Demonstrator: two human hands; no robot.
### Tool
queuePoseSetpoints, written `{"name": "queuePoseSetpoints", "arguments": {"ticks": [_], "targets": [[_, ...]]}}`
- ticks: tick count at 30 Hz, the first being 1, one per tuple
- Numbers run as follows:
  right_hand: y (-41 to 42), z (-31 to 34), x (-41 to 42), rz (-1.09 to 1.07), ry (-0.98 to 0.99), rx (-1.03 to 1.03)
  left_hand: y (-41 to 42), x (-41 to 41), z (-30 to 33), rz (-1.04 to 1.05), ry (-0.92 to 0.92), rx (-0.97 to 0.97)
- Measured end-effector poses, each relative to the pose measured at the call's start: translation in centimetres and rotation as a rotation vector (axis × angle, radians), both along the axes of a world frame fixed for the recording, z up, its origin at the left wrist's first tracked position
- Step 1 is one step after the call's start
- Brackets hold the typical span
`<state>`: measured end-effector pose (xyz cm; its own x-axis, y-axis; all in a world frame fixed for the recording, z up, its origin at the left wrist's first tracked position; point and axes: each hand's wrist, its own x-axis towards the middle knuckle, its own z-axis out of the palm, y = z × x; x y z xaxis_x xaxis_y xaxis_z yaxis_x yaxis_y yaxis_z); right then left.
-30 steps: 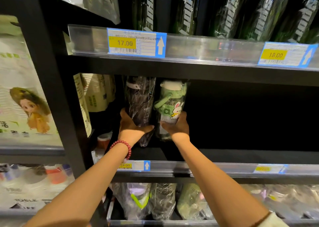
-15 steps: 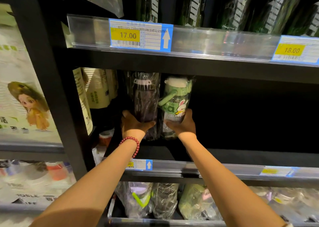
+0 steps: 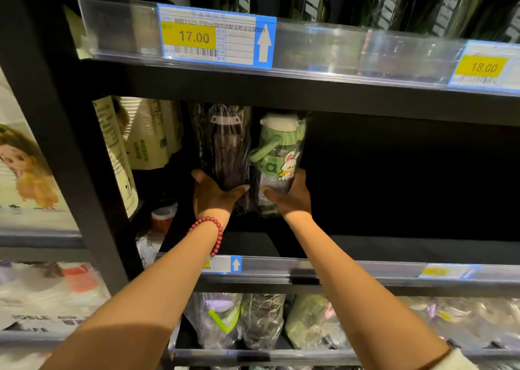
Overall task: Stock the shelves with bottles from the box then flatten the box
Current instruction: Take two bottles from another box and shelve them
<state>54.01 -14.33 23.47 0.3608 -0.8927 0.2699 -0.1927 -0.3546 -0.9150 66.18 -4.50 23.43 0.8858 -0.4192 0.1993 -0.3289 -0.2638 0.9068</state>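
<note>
Where both grips meet deep on the middle shelf (image 3: pixel 365 247), two wrapped bottles upright, touching: dark bottle (image 3: pixel 225 147) clasped low by the left hand (image 3: pixel 212 198), green rabbit bottle (image 3: pixel 278 155) clasped low by the right hand (image 3: pixel 292 196). Above the grips, a 17.00 price tag (image 3: pixel 215 36); left of them, pale cartons (image 3: pixel 149 133).

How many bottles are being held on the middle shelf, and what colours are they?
Dark purple plastic-wrapped bottle, gripped by the left hand: 1
Green plastic-wrapped bottle with a white rabbit picture, gripped by the right hand: 1
Total: 2
</note>
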Motion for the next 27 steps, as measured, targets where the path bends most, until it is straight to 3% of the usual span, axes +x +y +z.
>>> {"name": "queuePoseSetpoints", "arguments": {"ticks": [9, 14, 19, 22, 27], "targets": [[-0.4, 1.2, -2.3, 0.092, 0.192, -0.022, 1.9, -0.3, 1.3, -0.107, -0.044, 0.071], [4.0, 2.0, -8.5, 0.160, 0.204, -0.211, 8.4, -5.3, 2.5, -0.093, -0.453, 0.263], [10.3, -0.2, -14.9, 0.381, 0.219, -0.421, 17.3, -12.1, -0.3, -0.119, -0.574, 0.344], [13.2, -2.3, -17.9, 0.525, 0.232, -0.517, 21.4, -16.2, -2.8, -0.110, -0.547, 0.484], [17.2, -6.9, -21.9, 0.813, 0.375, -0.564, 27.1, -25.3, -7.1, 0.078, -0.523, 0.627]]}}
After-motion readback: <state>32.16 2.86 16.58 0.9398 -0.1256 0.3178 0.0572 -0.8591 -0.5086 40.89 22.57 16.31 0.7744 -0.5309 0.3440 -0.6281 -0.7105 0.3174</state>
